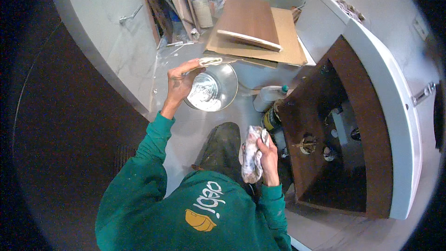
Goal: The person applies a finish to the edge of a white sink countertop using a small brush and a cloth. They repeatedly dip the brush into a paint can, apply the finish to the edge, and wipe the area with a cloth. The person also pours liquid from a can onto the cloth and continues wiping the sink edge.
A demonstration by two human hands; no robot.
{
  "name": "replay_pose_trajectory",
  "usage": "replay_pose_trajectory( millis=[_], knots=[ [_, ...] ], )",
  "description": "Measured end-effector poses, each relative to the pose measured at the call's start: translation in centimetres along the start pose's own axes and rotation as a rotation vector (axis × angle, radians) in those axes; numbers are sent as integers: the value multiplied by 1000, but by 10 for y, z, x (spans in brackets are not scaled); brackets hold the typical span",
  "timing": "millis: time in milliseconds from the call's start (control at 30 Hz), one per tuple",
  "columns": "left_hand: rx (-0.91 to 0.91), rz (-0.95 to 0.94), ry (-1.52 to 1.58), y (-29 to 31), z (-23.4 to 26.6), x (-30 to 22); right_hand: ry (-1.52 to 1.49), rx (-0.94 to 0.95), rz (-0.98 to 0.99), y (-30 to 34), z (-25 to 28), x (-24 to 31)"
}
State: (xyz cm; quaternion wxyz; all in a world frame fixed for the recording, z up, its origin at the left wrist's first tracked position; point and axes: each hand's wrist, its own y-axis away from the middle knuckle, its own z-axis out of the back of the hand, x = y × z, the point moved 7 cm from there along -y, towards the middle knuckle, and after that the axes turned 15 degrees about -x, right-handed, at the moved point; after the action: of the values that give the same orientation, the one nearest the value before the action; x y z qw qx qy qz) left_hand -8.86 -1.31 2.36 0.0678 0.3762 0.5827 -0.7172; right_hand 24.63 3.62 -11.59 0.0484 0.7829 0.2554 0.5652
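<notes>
My left hand (179, 82) is raised over the near-left rim of a round metal bucket (227, 88). Its fingers close on a small folded white cloth (210, 61) at the bucket's far edge. A bright, shiny surface shows inside the bucket; whether it is liquid is hard to tell. On the right, above my knee, my right hand (269, 160) grips a bunched, stained white rag (252, 155). The rag hangs down past my fingers and is smeared with grey.
An open dark-brown cabinet (297, 121) under a white sink (395, 107) stands at right, with pipes inside. A white jug (269, 96) and a paint can (271, 118) sit beside it. Beyond the bucket lie a brown board (248, 21), cardboard (290, 32) and leaning planks (179, 0).
</notes>
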Motion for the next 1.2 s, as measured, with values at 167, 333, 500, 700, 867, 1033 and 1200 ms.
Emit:
replay_pose_trajectory(
  millis=[167, 333, 500, 700, 867, 1033, 1200],
  knots=[
    [91, -178, 7, -16, -24, -62, -110, 2, 72, 0, -24, 26],
    [153, -324, 16, -26, -44, -97, -191, 26, 74, 5, -28, 32],
    [202, -399, 70, -23, -64, -115, -242, -24, -37, 7, -21, 22],
    [242, -577, 64, -21, -73, -153, -337, -53, -4, 8, -16, 23],
    [280, -708, 52, -18, -78, -187, -432, -50, -14, 9, -12, 22],
    [311, -831, 85, -15, -81, -215, -630, 69, -75, 13, -20, 22],
    [370, -878, 72, -16, -89, -227, -512, -48, 63, 17, -19, 31]
  ],
)
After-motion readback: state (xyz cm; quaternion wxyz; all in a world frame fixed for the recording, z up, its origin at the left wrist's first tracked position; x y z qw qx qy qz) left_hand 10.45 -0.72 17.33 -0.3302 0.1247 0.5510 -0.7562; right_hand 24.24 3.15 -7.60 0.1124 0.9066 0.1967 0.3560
